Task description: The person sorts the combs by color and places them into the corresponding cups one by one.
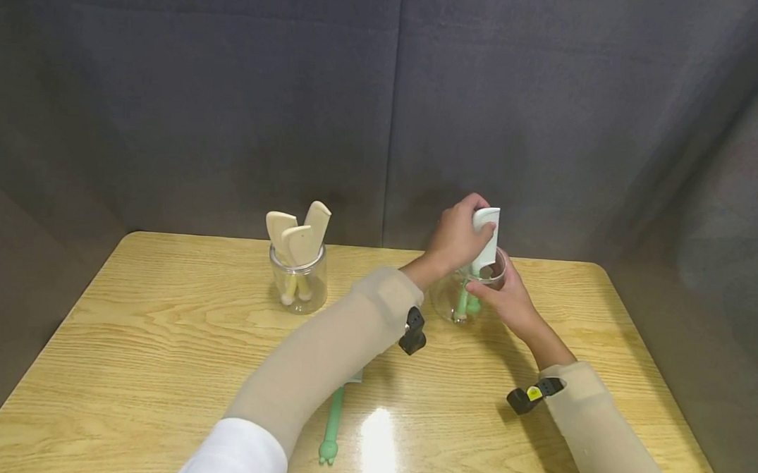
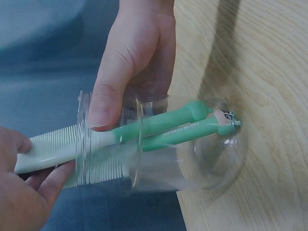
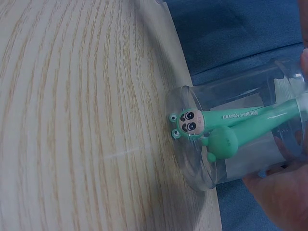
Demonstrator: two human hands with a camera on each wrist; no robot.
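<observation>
The person is wearing close-fitting beige sleeves covering both forearms up to the wrists. A white cuff or shirt layer is showing at the upper left arm. Each wrist is carrying a small black camera unit; the right unit is bearing a yellow marking. Both hands are bare.

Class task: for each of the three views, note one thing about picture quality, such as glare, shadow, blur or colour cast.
Head view: a bright glare patch on the table near the front edge, and soft shadows under both arms. Left wrist view: a bluish cast, with the left hand soft at the frame edge and the clear jar distorting the green-handled combs. Right wrist view: the wood grain is curved by the lens and the jar throws a shadow.
</observation>
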